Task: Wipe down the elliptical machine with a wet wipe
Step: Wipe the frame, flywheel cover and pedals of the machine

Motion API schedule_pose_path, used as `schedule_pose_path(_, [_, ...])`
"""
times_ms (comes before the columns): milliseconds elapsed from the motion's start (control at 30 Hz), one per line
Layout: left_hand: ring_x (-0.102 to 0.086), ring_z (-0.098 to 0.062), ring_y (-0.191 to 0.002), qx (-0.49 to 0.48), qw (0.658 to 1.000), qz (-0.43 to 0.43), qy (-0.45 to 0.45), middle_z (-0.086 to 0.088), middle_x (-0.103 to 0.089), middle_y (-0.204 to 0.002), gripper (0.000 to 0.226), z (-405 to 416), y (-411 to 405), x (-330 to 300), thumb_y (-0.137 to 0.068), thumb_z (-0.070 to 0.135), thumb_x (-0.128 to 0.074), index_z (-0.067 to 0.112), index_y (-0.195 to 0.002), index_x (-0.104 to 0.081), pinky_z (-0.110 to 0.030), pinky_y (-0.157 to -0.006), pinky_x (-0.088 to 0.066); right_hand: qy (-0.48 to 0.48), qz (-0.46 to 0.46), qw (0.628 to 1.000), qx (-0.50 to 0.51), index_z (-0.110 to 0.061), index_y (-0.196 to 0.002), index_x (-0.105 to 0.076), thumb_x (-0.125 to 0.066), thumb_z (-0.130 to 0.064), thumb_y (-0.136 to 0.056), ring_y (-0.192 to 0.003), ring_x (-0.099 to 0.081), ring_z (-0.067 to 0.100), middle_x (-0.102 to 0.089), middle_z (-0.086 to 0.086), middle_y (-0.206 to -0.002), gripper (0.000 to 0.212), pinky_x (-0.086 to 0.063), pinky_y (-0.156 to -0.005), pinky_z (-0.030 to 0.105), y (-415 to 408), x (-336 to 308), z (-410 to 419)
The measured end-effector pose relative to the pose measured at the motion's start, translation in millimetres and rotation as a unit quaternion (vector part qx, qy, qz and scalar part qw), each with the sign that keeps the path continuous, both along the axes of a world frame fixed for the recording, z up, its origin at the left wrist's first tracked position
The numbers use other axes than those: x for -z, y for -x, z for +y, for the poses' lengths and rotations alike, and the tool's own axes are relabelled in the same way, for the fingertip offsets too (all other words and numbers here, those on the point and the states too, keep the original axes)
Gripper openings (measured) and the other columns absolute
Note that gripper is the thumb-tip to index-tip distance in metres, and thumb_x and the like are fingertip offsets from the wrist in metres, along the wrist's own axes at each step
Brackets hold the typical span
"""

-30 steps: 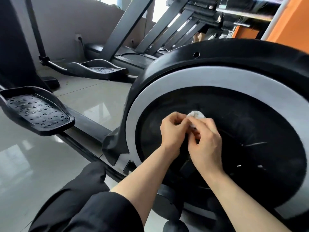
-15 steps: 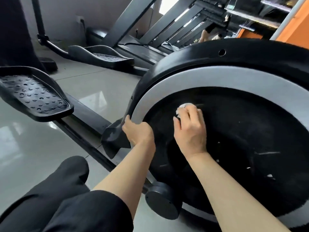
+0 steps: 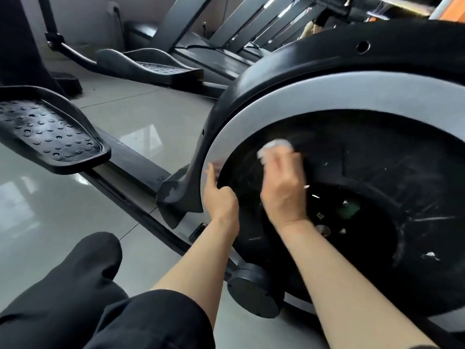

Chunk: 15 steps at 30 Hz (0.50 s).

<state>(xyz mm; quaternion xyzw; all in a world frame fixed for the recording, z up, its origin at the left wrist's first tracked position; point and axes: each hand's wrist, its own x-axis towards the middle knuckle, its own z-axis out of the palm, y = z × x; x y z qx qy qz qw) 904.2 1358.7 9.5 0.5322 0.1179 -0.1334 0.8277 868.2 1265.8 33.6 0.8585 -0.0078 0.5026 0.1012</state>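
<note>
On the black round flywheel disc (image 3: 352, 172) a crumpled white wet wipe (image 3: 275, 145) is pressed by the grasping right hand (image 3: 283, 190), the left hand (image 3: 221, 200) is braced with loosely curled fingers, holding nothing, on the grey plastic rim band (image 3: 327, 94); wiping judged early, most of the machine left.

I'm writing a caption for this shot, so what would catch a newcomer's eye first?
The big black flywheel disc with its silver ring fills the right side. On it, the right hand presses a white wet wipe, blurred. The left hand rests on the ring's edge, and a studded pedal sits at left.
</note>
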Motion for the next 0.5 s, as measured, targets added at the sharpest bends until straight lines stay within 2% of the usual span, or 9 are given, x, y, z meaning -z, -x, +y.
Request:
schedule_pose_path(33, [-0.055,0.016,-0.059,-0.012,1.0,0.004,0.009,0.015,-0.054,-0.127,0.08,0,0,2,-0.086,-0.02,-0.028,0.027,-0.15,-0.036,-0.002,-0.057,-0.042,0.037,0.079,0.996,-0.005,0.003,-0.11,-0.064,-0.044,0.013,-0.088,-0.092,-0.056,0.029,-0.061,0.019,-0.109,0.031,-0.05,-0.089,0.034,0,21,4])
schedule_pose_path(67, [-0.059,0.013,-0.082,-0.019,1.0,0.009,0.017,0.011,-0.052,-0.135,0.078,0,-1,2,-0.085,-0.021,-0.028,0.024,-0.149,-0.038,-0.003,-0.071,-0.045,0.056,0.136,0.989,-0.013,0.003,-0.109,-0.064,-0.038,0.01,-0.088,-0.092,-0.058,0.03,-0.062,0.019,-0.109,0.035,-0.052,-0.089,0.035,1,40,5])
schedule_pose_path(100, [-0.058,0.003,-0.107,-0.021,0.999,0.016,0.025,0.008,-0.049,-0.142,0.077,-1,-2,2,-0.085,-0.021,-0.028,0.023,-0.147,-0.041,-0.008,-0.088,-0.044,0.056,0.171,0.983,-0.017,0.003,-0.105,-0.065,-0.034,0.008,-0.088,-0.089,-0.06,0.029,-0.063,0.017,-0.106,0.037,-0.054,-0.085,0.034,4,52,5])
schedule_pose_path(133, [-0.053,-0.007,-0.122,-0.022,0.999,0.023,0.031,0.006,-0.048,-0.145,0.077,-1,-4,2,-0.084,-0.021,-0.029,0.023,-0.146,-0.043,-0.017,-0.102,-0.042,0.045,0.187,0.981,-0.022,0.003,-0.099,-0.067,-0.032,0.006,-0.087,-0.085,-0.06,0.028,-0.064,0.016,-0.101,0.037,-0.056,-0.077,0.034,8,59,4])
schedule_pose_path(167, [-0.05,-0.014,-0.129,-0.023,0.999,0.027,0.034,0.005,-0.049,-0.145,0.077,-1,-5,4,-0.084,-0.02,-0.029,0.024,-0.145,-0.045,-0.026,-0.108,-0.041,0.028,0.186,0.982,-0.03,0.002,-0.093,-0.067,-0.032,0.006,-0.087,-0.08,-0.059,0.028,-0.064,0.014,-0.095,0.035,-0.056,-0.07,0.035,11,60,3])
schedule_pose_path(233, [-0.05,-0.02,-0.13,-0.019,0.998,0.031,0.041,0.004,-0.052,-0.142,0.078,-3,-9,7,-0.083,-0.02,-0.03,0.026,-0.144,-0.046,-0.036,-0.11,-0.042,-0.005,0.129,0.991,-0.042,-0.001,-0.084,-0.066,-0.038,0.009,-0.086,-0.074,-0.054,0.027,-0.062,0.012,-0.085,0.03,-0.052,-0.065,0.036,14,46,1])
schedule_pose_path(367, [-0.048,-0.019,-0.131,-0.005,0.999,0.015,0.051,0.008,-0.047,-0.146,0.082,-5,-9,15,-0.082,-0.021,-0.029,0.029,-0.146,-0.042,-0.039,-0.108,-0.045,-0.059,-0.099,0.993,-0.014,0.001,-0.083,-0.069,-0.05,0.014,-0.089,-0.075,-0.052,0.027,-0.063,0.014,-0.084,0.024,-0.046,-0.073,0.027,-8,-13,1])
schedule_pose_path(433, [-0.045,-0.016,-0.134,-0.002,0.999,-0.006,0.045,0.009,-0.045,-0.148,0.084,-5,-8,21,-0.08,-0.022,-0.031,0.029,-0.146,-0.041,-0.037,-0.108,-0.044,-0.008,-0.086,0.996,-0.026,0.002,-0.078,-0.068,-0.04,0.008,-0.096,-0.077,-0.052,0.027,-0.063,0.016,-0.082,0.033,-0.047,-0.069,0.028,-24,-16,6])
schedule_pose_path(500, [-0.042,-0.012,-0.136,-0.006,0.999,-0.024,0.032,0.009,-0.044,-0.149,0.084,-4,-9,27,-0.078,-0.023,-0.032,0.025,-0.146,-0.042,-0.031,-0.112,-0.038,0.083,0.0,0.995,-0.046,0.001,-0.078,-0.067,-0.037,0.004,-0.098,-0.076,-0.053,0.027,-0.062,0.015,-0.081,0.036,-0.049,-0.068,0.031,-30,10,8])
